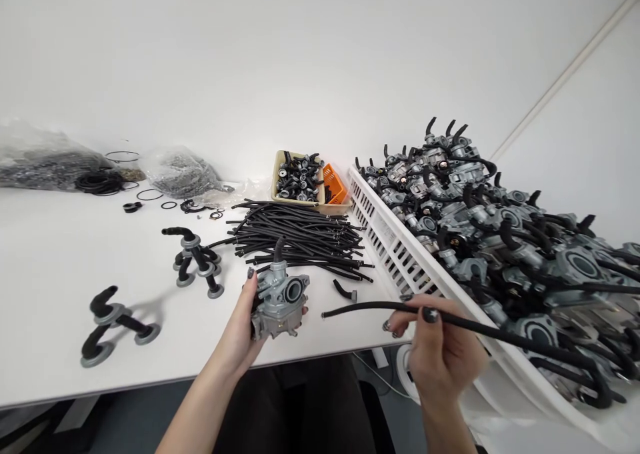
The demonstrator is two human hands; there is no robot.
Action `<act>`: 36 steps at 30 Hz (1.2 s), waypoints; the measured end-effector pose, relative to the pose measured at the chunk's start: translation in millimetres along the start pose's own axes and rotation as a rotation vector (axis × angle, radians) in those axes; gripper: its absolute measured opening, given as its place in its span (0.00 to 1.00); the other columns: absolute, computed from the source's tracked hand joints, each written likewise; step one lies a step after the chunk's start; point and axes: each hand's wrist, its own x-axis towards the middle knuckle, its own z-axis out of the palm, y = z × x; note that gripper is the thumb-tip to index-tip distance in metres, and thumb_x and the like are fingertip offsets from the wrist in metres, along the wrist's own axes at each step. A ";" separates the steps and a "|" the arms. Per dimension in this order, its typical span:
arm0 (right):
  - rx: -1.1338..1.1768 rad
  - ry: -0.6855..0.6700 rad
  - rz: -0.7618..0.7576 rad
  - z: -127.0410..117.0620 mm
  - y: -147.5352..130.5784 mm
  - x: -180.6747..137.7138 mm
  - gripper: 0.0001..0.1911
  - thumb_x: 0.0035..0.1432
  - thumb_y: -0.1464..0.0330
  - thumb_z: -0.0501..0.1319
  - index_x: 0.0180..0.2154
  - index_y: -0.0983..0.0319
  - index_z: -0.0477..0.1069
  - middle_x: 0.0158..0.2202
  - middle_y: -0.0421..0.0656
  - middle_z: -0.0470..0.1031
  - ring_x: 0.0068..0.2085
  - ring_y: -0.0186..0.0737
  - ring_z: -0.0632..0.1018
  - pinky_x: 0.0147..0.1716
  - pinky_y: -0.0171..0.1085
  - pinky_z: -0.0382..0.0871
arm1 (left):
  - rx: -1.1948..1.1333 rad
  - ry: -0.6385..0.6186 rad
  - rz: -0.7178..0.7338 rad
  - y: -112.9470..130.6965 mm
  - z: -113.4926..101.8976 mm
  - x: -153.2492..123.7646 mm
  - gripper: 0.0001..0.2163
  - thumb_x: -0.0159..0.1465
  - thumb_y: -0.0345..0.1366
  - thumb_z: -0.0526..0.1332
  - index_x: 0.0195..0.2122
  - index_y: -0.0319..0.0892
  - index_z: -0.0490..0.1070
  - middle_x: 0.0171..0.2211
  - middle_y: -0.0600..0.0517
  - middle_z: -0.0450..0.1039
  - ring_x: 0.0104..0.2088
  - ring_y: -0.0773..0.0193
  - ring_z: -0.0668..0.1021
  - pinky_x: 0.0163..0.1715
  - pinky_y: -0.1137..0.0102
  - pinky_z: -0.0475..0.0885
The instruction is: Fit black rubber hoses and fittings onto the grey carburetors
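Observation:
My left hand (pixel 245 321) is wrapped round a grey metal carburetor (pixel 281 304), held up over the table's front edge. A short black rubber boot sticks up from its top, and its round bore faces right. Between the thumb and fingers of my right hand (pixel 440 344) is a black rubber hose (pixel 370 307). One end of that hose points left toward the carburetor, with a gap between them; the rest runs right across the white crate. Behind the carburetor lies a pile of similar black hoses (pixel 300 234). A loose capped boot (pixel 345 290) rests near the hose tip.
A white slatted crate (pixel 395 247) on the right is heaped with carburetors (pixel 465 201). At the back stand a cream bin (pixel 276 174) of capped boots and an orange basket (pixel 334 184). Capped boots stand stacked (pixel 193 257) at left. Plastic bags of small parts (pixel 180 171) line the wall.

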 end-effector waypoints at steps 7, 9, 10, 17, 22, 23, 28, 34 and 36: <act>-0.128 -0.298 -0.003 5.2 14.3 5.0 0.08 0.65 0.72 0.54 0.40 0.59 0.72 0.24 0.36 0.72 0.20 0.30 0.73 0.21 0.30 0.67 | 0.024 -0.021 0.000 -1.1 -4.1 3.3 0.28 0.58 0.57 0.62 0.50 0.39 0.70 0.40 0.39 0.81 0.36 0.44 0.83 0.29 0.63 0.77; -0.243 -0.336 0.071 12.8 21.4 10.7 0.07 0.64 0.70 0.55 0.38 0.60 0.71 0.23 0.37 0.70 0.21 0.32 0.71 0.21 0.31 0.66 | 0.035 -0.022 0.003 -0.9 -3.0 3.2 0.27 0.60 0.57 0.60 0.50 0.39 0.70 0.40 0.39 0.81 0.36 0.44 0.83 0.29 0.63 0.77; -0.315 -0.389 0.119 17.1 25.7 13.0 0.07 0.64 0.68 0.55 0.37 0.60 0.71 0.23 0.37 0.70 0.21 0.33 0.70 0.22 0.32 0.64 | 0.037 -0.021 0.004 -0.6 -1.9 2.7 0.26 0.61 0.56 0.59 0.50 0.39 0.70 0.40 0.39 0.81 0.36 0.44 0.83 0.28 0.63 0.77; -0.485 -0.696 0.408 31.6 52.4 3.7 0.11 0.60 0.66 0.56 0.26 0.60 0.68 0.19 0.38 0.70 0.22 0.37 0.71 0.23 0.34 0.60 | 0.020 0.005 -0.006 0.4 1.8 -0.2 0.24 0.63 0.53 0.57 0.50 0.38 0.70 0.39 0.38 0.81 0.36 0.45 0.83 0.31 0.62 0.78; 0.073 -0.534 0.585 28.5 40.8 -23.2 0.11 0.61 0.61 0.59 0.28 0.60 0.67 0.22 0.38 0.71 0.24 0.35 0.74 0.25 0.33 0.68 | 0.033 0.016 0.009 -3.5 -2.2 2.6 0.28 0.59 0.57 0.60 0.51 0.40 0.70 0.41 0.40 0.81 0.39 0.46 0.83 0.35 0.61 0.78; 0.207 -0.513 0.626 28.8 37.9 -29.5 0.12 0.61 0.60 0.61 0.29 0.60 0.68 0.22 0.39 0.72 0.24 0.35 0.74 0.26 0.33 0.70 | 0.028 0.031 0.025 -4.4 -2.6 3.3 0.28 0.59 0.57 0.61 0.51 0.40 0.71 0.41 0.41 0.81 0.39 0.46 0.83 0.36 0.61 0.79; 0.555 -0.413 0.717 33.9 35.5 -52.6 0.10 0.55 0.62 0.67 0.31 0.61 0.71 0.26 0.41 0.76 0.26 0.35 0.77 0.29 0.35 0.73 | 0.026 0.083 0.101 -9.2 -3.9 6.7 0.29 0.55 0.58 0.64 0.48 0.39 0.73 0.40 0.43 0.82 0.39 0.47 0.83 0.38 0.59 0.79; 0.433 -0.515 0.637 34.8 42.6 -55.6 0.07 0.55 0.65 0.68 0.32 0.61 0.74 0.29 0.42 0.76 0.29 0.36 0.78 0.29 0.34 0.72 | 0.063 0.100 0.120 -12.8 -0.9 4.8 0.32 0.52 0.60 0.65 0.47 0.38 0.74 0.36 0.42 0.82 0.40 0.46 0.83 0.37 0.59 0.79; 0.434 -0.524 0.637 34.2 42.1 -55.9 0.07 0.55 0.65 0.68 0.32 0.61 0.73 0.29 0.42 0.76 0.29 0.36 0.78 0.29 0.34 0.73 | 0.070 0.127 0.126 -13.0 0.5 3.6 0.32 0.52 0.60 0.65 0.47 0.39 0.74 0.37 0.43 0.82 0.40 0.46 0.83 0.38 0.59 0.79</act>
